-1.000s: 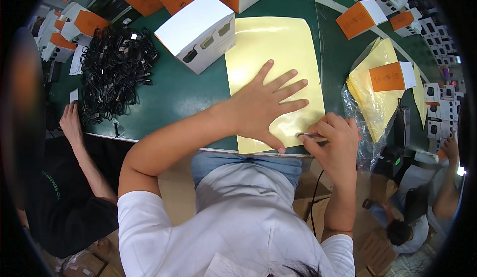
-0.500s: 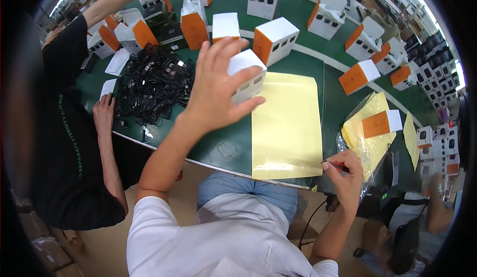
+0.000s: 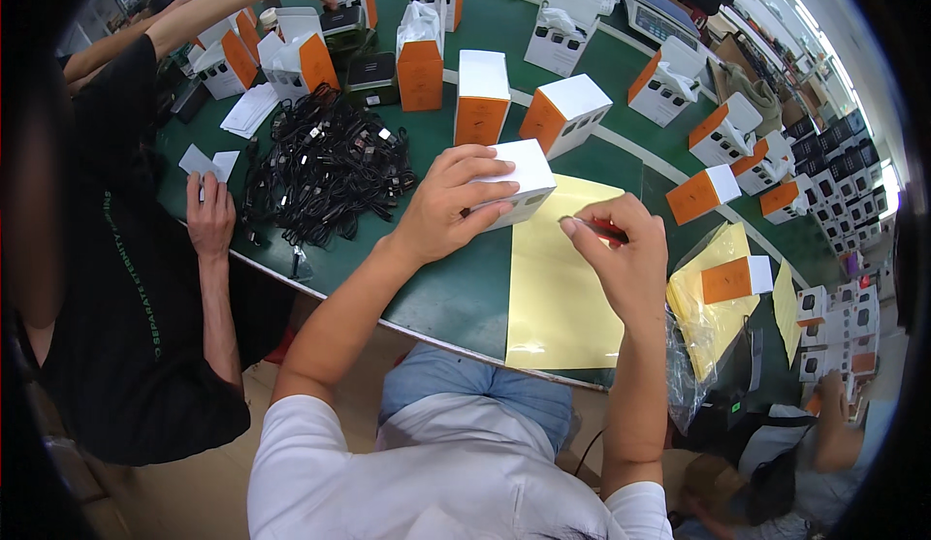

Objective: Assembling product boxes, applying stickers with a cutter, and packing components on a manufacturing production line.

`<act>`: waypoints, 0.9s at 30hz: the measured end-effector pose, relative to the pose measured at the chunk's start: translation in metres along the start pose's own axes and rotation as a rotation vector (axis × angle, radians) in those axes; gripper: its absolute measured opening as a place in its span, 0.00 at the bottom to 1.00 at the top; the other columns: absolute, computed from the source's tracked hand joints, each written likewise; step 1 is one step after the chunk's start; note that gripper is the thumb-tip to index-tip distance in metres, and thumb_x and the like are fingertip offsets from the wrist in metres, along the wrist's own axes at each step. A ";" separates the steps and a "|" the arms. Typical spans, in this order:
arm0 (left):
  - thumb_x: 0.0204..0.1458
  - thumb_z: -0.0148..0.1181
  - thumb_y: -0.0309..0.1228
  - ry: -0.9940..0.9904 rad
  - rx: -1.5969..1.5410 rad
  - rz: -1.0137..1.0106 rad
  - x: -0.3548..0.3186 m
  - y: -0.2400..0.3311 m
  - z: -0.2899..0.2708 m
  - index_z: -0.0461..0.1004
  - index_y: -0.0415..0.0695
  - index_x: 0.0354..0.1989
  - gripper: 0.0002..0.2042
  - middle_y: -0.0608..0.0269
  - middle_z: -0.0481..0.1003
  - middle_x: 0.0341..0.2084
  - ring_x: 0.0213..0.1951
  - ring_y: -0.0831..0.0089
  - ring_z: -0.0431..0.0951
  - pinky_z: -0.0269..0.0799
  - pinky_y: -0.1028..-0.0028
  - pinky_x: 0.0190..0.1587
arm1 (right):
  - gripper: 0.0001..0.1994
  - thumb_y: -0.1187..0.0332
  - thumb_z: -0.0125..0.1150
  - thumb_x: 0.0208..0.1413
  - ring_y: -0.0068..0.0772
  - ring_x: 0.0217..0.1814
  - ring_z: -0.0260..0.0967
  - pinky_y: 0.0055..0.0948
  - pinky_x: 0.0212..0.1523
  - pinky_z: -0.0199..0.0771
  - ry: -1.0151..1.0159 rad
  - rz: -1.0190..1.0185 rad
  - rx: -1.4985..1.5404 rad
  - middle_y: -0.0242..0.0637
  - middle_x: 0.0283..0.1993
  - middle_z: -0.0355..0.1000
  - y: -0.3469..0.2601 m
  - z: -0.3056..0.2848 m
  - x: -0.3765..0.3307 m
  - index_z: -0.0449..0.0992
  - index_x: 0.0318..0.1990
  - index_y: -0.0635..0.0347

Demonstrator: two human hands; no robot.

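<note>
White carton [image 3: 514,183] gripped from its left by left hand [image 3: 451,203], long axis left-right on worktop [image 3: 456,293]; right hand [image 3: 621,259], pinching red pen [image 3: 606,233], just right, nearer yellow sheet [image 3: 562,298].

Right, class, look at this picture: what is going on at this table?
A person at a green table grips a small white box with the left hand, holding it over a yellow sheet. The right hand pinches a small red item beside the box. A pile of black cables and more orange-and-white boxes lie beyond. A co-worker's hand rests left.
</note>
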State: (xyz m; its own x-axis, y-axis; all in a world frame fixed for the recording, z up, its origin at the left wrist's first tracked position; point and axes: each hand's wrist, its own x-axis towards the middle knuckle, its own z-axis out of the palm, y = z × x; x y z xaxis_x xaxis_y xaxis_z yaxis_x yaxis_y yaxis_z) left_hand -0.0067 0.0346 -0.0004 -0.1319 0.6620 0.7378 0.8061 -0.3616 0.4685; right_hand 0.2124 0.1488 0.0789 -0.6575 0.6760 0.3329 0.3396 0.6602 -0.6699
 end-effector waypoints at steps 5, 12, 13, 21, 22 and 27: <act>0.49 0.72 0.29 0.020 -0.039 0.017 -0.003 -0.007 -0.002 0.84 0.44 0.46 0.14 0.61 0.80 0.53 0.61 0.57 0.74 0.68 0.59 0.63 | 0.11 0.58 0.75 0.49 0.27 0.32 0.70 0.32 0.41 0.57 0.012 -0.093 -0.093 0.28 0.30 0.74 -0.007 0.020 0.018 0.83 0.31 0.54; 0.42 0.78 0.34 0.070 -0.093 0.037 0.002 -0.001 -0.005 0.82 0.41 0.44 0.20 0.58 0.81 0.50 0.59 0.57 0.76 0.71 0.59 0.60 | 0.12 0.56 0.74 0.50 0.29 0.33 0.69 0.34 0.42 0.57 0.011 -0.150 -0.249 0.29 0.30 0.74 -0.015 0.031 0.030 0.83 0.31 0.53; 0.42 0.78 0.34 0.071 -0.091 0.035 0.002 0.000 -0.003 0.82 0.41 0.44 0.20 0.58 0.81 0.50 0.59 0.57 0.76 0.71 0.59 0.60 | 0.12 0.56 0.74 0.50 0.30 0.34 0.70 0.34 0.42 0.57 0.014 -0.164 -0.263 0.29 0.30 0.74 -0.015 0.033 0.031 0.83 0.31 0.53; 0.44 0.77 0.30 0.197 0.005 0.015 0.001 -0.008 0.013 0.81 0.42 0.41 0.16 0.59 0.82 0.46 0.54 0.57 0.80 0.75 0.63 0.53 | 0.11 0.58 0.76 0.49 0.32 0.37 0.71 0.36 0.43 0.59 0.165 -0.332 -0.464 0.29 0.31 0.73 -0.008 0.036 0.035 0.83 0.33 0.52; 0.44 0.77 0.30 0.195 0.005 0.018 0.001 -0.007 0.013 0.81 0.42 0.41 0.16 0.59 0.82 0.46 0.54 0.57 0.80 0.75 0.63 0.53 | 0.10 0.59 0.76 0.49 0.32 0.37 0.71 0.37 0.44 0.59 0.222 -0.391 -0.556 0.30 0.32 0.72 -0.005 0.035 0.036 0.83 0.33 0.53; 0.44 0.78 0.24 0.216 -0.122 -0.115 -0.005 -0.007 0.017 0.70 0.41 0.53 0.28 0.55 0.82 0.47 0.56 0.58 0.80 0.78 0.65 0.56 | 0.08 0.65 0.74 0.49 0.35 0.36 0.71 0.36 0.38 0.63 0.108 -0.290 -0.241 0.32 0.33 0.71 0.000 0.027 0.033 0.82 0.34 0.53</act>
State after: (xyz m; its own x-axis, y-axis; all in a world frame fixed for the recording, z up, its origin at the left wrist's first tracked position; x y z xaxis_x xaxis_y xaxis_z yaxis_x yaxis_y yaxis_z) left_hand -0.0020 0.0451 -0.0159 -0.3491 0.5525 0.7569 0.7051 -0.3771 0.6005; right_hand 0.1718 0.1622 0.0722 -0.6794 0.4717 0.5621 0.3064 0.8784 -0.3667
